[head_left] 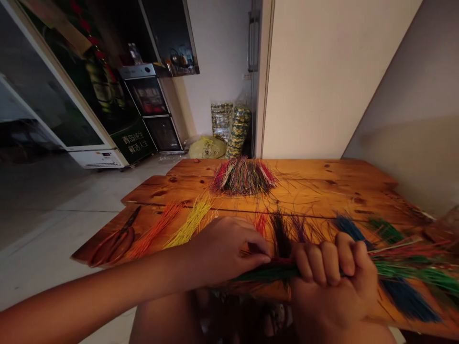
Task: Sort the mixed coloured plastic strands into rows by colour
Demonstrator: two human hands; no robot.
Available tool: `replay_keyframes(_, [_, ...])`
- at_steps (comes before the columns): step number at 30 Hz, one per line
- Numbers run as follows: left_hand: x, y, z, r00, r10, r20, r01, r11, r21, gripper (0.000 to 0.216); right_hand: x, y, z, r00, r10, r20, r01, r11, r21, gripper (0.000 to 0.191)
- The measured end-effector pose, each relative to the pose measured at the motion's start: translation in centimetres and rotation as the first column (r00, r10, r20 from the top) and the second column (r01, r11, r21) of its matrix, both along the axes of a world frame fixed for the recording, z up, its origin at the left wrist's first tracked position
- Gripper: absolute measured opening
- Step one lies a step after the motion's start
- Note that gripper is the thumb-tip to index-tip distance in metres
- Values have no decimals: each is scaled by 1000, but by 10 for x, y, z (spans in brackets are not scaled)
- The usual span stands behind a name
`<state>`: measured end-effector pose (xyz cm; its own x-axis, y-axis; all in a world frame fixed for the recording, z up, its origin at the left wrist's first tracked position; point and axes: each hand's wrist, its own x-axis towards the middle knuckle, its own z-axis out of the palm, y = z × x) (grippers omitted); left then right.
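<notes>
My right hand (333, 277) is a fist wrapped round a bundle of coloured sticks (405, 267), mostly green and red, which fans out to the right over the wooden table (322, 191). My left hand (225, 251) pinches the near end of the same bundle, just left of the right fist. A mixed heap of coloured sticks (244, 177) lies at the table's far middle. Sorted rows lie before my hands: orange sticks (154, 231), yellow sticks (191, 222), then red, dark and blue sticks (346, 227).
Red-handled scissors (114, 241) lie at the table's left corner. A glass-door fridge (89, 95) and a small cabinet stand at the left on the tiled floor. Sacks (229, 126) lean by the white wall behind the table.
</notes>
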<state>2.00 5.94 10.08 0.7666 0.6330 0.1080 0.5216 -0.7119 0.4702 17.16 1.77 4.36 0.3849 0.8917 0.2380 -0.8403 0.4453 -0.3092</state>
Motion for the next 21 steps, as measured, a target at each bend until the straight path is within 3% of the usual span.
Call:
replay_keyframes(4, [-1, -5, -1, 998, 54, 14, -54, 999, -9, 15, 9, -1, 3, 999, -26, 24, 26, 999, 33, 39])
replay_keyframes(9, [4, -4, -3, 992, 13, 124, -3, 996, -85, 17, 11, -1, 2, 995, 1, 99, -11, 995, 100, 40])
replay_keyframes(13, [8, -3, -4, 997, 22, 80, -13, 994, -111, 13, 5, -2, 2, 986, 37, 164, -58, 990, 126, 40])
replay_keyframes(21, [-1, -3, -4, 999, 40, 14, -41, 992, 116, 13, -1, -3, 1, 972, 23, 234, -52, 992, 117, 40])
